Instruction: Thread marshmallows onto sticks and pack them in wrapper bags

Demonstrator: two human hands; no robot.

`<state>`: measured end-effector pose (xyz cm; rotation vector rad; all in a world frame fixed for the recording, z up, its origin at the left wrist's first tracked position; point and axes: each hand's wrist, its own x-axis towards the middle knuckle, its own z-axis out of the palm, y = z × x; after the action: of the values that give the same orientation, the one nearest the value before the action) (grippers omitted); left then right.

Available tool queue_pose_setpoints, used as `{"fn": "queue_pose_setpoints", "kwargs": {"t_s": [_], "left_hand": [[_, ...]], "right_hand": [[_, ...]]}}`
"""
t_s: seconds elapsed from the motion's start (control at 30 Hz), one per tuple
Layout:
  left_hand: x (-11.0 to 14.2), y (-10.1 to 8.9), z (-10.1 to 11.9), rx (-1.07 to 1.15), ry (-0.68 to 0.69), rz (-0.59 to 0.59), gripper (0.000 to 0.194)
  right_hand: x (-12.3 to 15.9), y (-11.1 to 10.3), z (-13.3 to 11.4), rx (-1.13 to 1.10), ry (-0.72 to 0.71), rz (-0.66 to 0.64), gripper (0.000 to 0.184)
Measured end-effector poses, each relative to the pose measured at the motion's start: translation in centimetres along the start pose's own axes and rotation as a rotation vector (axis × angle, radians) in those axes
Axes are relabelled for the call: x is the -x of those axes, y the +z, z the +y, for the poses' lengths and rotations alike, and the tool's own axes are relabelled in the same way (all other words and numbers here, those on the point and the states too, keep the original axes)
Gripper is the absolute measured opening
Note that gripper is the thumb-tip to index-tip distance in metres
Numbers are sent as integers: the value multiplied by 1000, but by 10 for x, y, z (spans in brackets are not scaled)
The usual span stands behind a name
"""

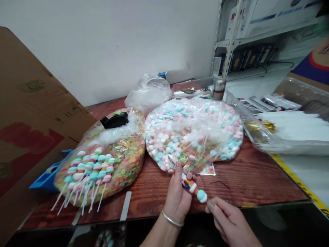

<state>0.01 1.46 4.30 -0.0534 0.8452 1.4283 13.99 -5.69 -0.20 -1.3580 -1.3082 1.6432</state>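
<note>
My left hand point(178, 193), with a silver bangle at the wrist, is closed around a candy skewer point(191, 187) that carries coloured rings and a pale blue marshmallow at its near end. My right hand point(226, 218) pinches at that blue marshmallow with fingertips together. Both hands are at the table's front edge, just in front of a big clear bag of pastel marshmallows point(195, 132). To the left lies a bag of coloured cereal rings point(123, 161), and finished skewers point(89, 171) are stacked on top of it, sticks pointing toward me.
A brown cardboard box point(31, 113) leans at the left above a blue object point(46, 178). A black tape dispenser point(114, 120) sits on the ring bag. Clear plastic trays point(269, 140) stand at the right, metal shelving point(231, 37) behind. The wooden table point(244, 178) ends near me.
</note>
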Motion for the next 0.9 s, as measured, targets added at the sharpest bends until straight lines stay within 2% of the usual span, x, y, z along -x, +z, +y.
{"fn": "queue_pose_setpoints", "kwargs": {"t_s": [0.03, 0.1, 0.27, 0.33, 0.43, 0.57, 0.63, 0.7, 0.83, 0.9], "left_hand": [[0, 0, -1, -5, -4, -4, 17], [0, -1, -5, -10, -13, -16, 19], [1, -4, -17, -9, -37, -39, 21], [1, -5, -17, -25, -54, -22, 22], [-2, -6, -12, -41, -29, 27, 23], [-4, -5, -6, -34, 15, 11, 23], [-3, -4, -8, -44, -4, 4, 21], [-1, -3, -10, -54, -24, 14, 18], [1, -1, -12, -38, -50, 15, 16], [2, 0, -9, -20, -71, 4, 16]], "right_hand": [[-1, 1, -2, -150, 131, -56, 47], [-4, 5, -5, -384, 264, -118, 51], [-9, 16, -14, -692, 253, -248, 43], [-9, 19, -15, -714, 253, -241, 43], [-8, 19, -9, -627, 295, -191, 50], [-7, 16, 4, -641, 300, -282, 48], [-8, 15, 8, -575, 231, -241, 48], [-8, 13, 9, -345, 97, -104, 44], [-7, 9, 11, 288, -290, 159, 27], [-6, 8, 12, 502, -519, 262, 22]]}}
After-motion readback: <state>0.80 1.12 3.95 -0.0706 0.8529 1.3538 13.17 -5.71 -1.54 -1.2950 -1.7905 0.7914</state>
